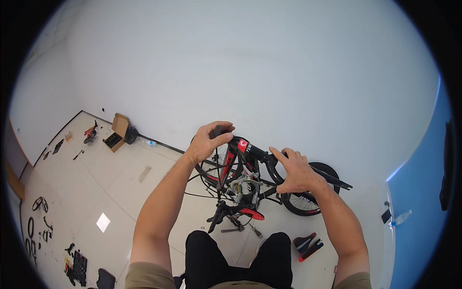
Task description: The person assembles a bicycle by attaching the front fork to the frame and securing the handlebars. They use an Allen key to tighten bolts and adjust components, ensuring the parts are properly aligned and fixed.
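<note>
Closest to us are our own knees in black shorts, and past them a black and red bicycle lies turned over on the pale tiled floor, its handlebar raised toward us and a wheel resting behind it near the white wall. Our left hand is wrapped around the dark grip at one end of the handlebar, fingers curled shut over it with the thumb along the top. Our right hand closes over the curved black part of the bar on the other side, fingers folded around it. Thin cables hang from the bar down toward the frame, and a silver brake part sits between our two forearms. Just right of our knees a red and black saddle lies on the floor. Well off to the left, an open cardboard box stands by the wall, and small tools and parts are scattered along the lower left. A plastic bottle lies at the foot of the blue wall on the right.
</note>
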Available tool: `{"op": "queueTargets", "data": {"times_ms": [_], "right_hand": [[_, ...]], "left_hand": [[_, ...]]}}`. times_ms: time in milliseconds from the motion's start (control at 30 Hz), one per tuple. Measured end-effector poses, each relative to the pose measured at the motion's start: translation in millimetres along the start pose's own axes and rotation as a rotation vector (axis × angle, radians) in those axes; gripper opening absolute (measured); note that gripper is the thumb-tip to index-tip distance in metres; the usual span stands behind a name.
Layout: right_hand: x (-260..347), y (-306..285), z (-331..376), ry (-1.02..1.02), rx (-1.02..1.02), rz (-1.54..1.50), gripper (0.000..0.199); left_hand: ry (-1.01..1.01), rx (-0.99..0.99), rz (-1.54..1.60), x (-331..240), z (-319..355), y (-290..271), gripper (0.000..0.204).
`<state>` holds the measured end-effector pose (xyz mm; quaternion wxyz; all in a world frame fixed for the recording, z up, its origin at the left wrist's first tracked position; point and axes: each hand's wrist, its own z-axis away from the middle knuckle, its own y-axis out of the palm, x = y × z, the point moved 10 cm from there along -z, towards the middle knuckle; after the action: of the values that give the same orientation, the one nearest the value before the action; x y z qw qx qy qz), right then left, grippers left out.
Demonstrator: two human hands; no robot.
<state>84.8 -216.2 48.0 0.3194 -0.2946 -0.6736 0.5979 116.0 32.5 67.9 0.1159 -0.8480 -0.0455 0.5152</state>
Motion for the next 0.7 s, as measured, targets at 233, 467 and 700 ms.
{"op": "queueTargets", "data": {"times_ms": [233, 467, 700], "right_hand": [[0.8, -3.8, 1.8, 0.006, -0.004, 0.010, 0.110], [9.0, -6.3, -1.1, -0.029, -0.076, 0.015, 0.106], [19.5, -8.9, -0.6, -0.062, -0.108, 0.013, 0.102]], "left_hand": [[-0.119, -0.106, -0.089, 4.1, -6.8, -5.7, 0.039], [-0.313, -0.178, -0.079, 2.7, -17.8, -15.7, 0.040], [-0.465, -0.210, -0.148, -7.2, -18.9, -20.4, 0.035]]}}
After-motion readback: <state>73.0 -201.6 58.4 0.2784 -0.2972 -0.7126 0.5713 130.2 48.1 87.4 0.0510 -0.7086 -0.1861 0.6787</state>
